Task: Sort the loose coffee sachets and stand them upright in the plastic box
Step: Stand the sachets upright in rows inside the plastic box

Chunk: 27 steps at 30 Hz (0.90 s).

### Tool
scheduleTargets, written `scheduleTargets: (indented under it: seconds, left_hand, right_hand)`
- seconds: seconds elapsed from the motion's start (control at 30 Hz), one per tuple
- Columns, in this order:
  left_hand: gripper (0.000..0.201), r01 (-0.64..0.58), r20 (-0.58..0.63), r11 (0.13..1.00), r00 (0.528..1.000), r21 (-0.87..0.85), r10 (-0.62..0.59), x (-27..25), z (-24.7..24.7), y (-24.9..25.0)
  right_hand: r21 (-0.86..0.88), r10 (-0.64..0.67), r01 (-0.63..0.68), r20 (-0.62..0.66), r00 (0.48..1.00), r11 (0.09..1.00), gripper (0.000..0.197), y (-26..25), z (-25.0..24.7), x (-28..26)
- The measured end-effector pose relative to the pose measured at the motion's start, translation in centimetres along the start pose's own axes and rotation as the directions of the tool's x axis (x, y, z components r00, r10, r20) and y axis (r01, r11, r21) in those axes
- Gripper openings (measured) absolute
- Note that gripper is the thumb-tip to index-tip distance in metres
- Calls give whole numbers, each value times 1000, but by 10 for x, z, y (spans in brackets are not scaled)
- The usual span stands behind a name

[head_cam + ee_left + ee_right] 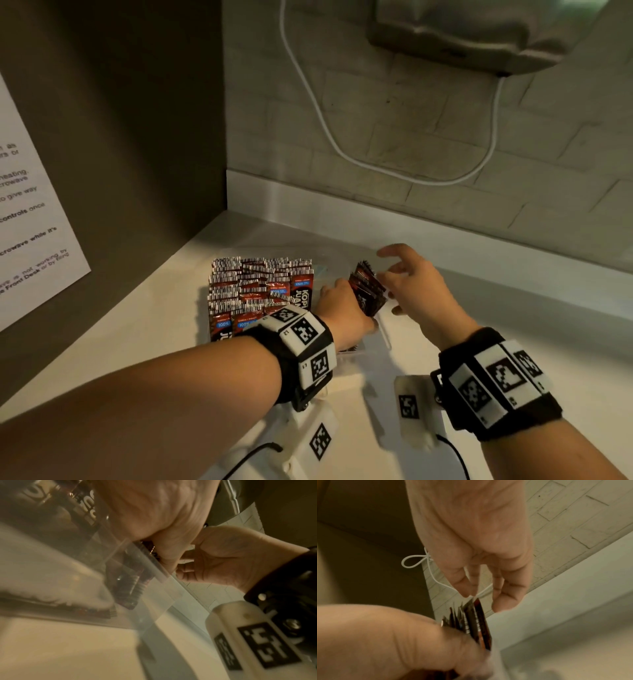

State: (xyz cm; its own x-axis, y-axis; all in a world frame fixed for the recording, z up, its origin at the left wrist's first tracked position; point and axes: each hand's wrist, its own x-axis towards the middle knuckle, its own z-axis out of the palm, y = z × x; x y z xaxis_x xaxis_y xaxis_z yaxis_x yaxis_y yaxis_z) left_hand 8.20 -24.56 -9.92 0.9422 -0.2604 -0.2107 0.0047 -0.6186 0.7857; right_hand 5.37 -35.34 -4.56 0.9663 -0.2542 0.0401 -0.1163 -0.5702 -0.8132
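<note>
Left of the fingers, the plastic box on the bench already holds rows of upright sachets. The left hand grips a sachet bundle; the right hand, fingers relaxed, touches its top. Next, probably: square the bundle and stand it inside. Only the left wrist view shows the box's clear wall.

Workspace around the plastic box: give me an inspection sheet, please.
Surface: pale countertop, lit.
Job's things: clear plastic box with rows of upright red-and-black coffee sachets; loose bundle of sachets at its right end.
Clutter: nothing seen.
Grippers: left hand grips the bundle; right hand, fingers relaxed, beside it.
Cables: white cable looping down the wall.
Surroundings: grey brick wall; printed paper notice at left.
</note>
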Motion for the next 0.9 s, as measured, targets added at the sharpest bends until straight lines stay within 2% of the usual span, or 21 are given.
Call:
scheduleTargets:
  seconds: [0.1,0.23,0.4,0.53,0.63,0.73,0.9]
  left_hand:
    - [59,6,-39,1000,999,3,-6,1,0,-2]
    - [56,0,-27,1000,1000,0,0,0,-3,-3]
    - [70,-9,-10,1000,1000,15,10,1,-3,-2]
    - [53,-21,-39,1000,999,-22,20,0,-5,-3]
    - [54,-15,-19,999,1000,-45,14,-1,-7,-5]
    - [60,-2,6,996,1000,-87,2,-1,-8,-4]
    - [59,16,62,974,998,-225,-2,-2,-7,0]
  right_hand:
    - [-45,-5,15,216,976,999,56,-5,-2,3]
    - [-122,63,-18,374,925,992,69,-3,-6,6]
    - [-165,39,33,413,910,986,68,-2,-7,6]
    - [-205,8,81,401,916,975,61,-1,-9,5]
    - [-232,1,101,404,915,967,56,-2,-10,4]
    - [-233,20,86,418,908,969,55,-3,-9,3]
    - [-219,68,27,416,907,975,62,-4,-9,3]
